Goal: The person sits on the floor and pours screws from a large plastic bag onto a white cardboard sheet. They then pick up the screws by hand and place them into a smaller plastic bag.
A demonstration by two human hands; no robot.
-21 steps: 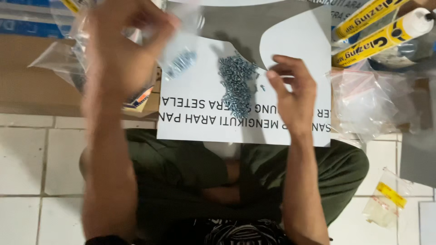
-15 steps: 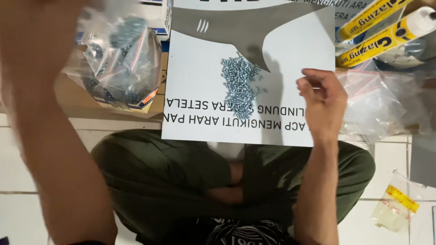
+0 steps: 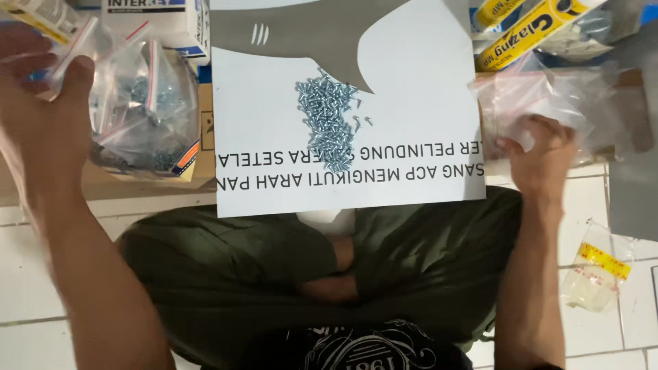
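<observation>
Left hand (image 3: 44, 109) up at the far left, fingers and thumb pinched on a small clear zip bag (image 3: 65, 51) with a red seal strip. Grip narrow, the plastic caught between thumb and fingertips. Contents of that bag too blurred to tell. Just right of this grip, touching or nearly so, a heap of filled clear bags (image 3: 147, 116), each with small grey screws inside, resting on a brown cardboard surface (image 3: 103, 188). Beyond the heap, farther from the body, a white carton (image 3: 154, 20).

Right hand (image 3: 538, 157) over at the far right, curled into a loose fist on the near edge of a pile of empty clear bags (image 3: 548, 99). Fingers closed around crumpled plastic; one bag or several, cannot tell. Beyond this grip, yellow sealant tubes (image 3: 528, 34) lying at a slant. Nearer the body and to the right of the wrist, one small flat bag with a yellow label (image 3: 596, 270) on the white floor tiles (image 3: 20, 274), well apart from the fist.

Between the two hands, well apart from both, a white printed sheet (image 3: 411, 103) spread over the lap, grey shape across its top. At its middle, a loose mound of small silver screws (image 3: 327, 120), a few strays scattered just to its right. Neither hand touching the screws. Below the sheet, crossed legs in olive-green trousers (image 3: 240, 274).
</observation>
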